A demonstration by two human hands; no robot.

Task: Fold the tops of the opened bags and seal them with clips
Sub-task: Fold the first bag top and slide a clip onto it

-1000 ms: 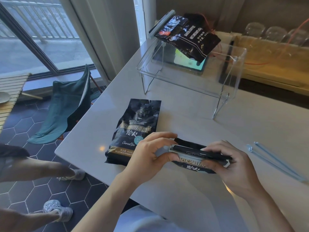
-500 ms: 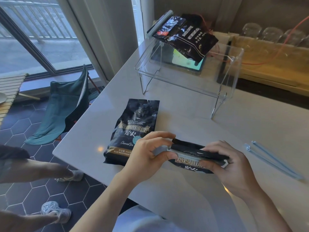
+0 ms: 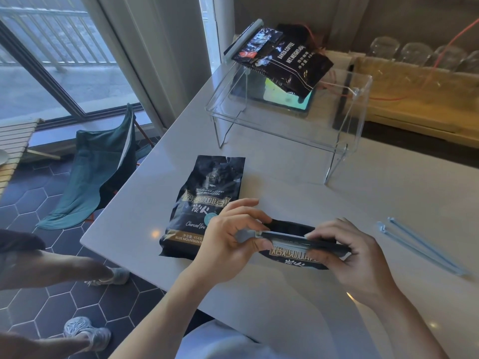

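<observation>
A black coffee bag (image 3: 293,260) stands near the table's front edge with its top folded over. A pale clip (image 3: 287,239) runs along the fold. My left hand (image 3: 228,239) pinches the clip's left end; my right hand (image 3: 344,255) grips the folded top and clip at the right end. A second black coffee bag (image 3: 207,203) lies flat to the left, its torn top open and pointing away from me. A third bag (image 3: 287,60) rests on the clear stand with a grey clip (image 3: 243,38) on its top. A light blue clip (image 3: 420,247) lies open on the table to the right.
A clear acrylic stand (image 3: 344,141) sits at the back of the white table (image 3: 388,198), with a tablet (image 3: 287,97) under it. Glasses (image 3: 414,51) line a wooden shelf far right. Another person's legs and shoes (image 3: 85,332) are on the tiled floor left, near a green chair (image 3: 96,172).
Both hands stay on the folded bag top and clip; my left fingers have shifted slightly along the clip's left end. The flat bag and blue clip have not moved.
</observation>
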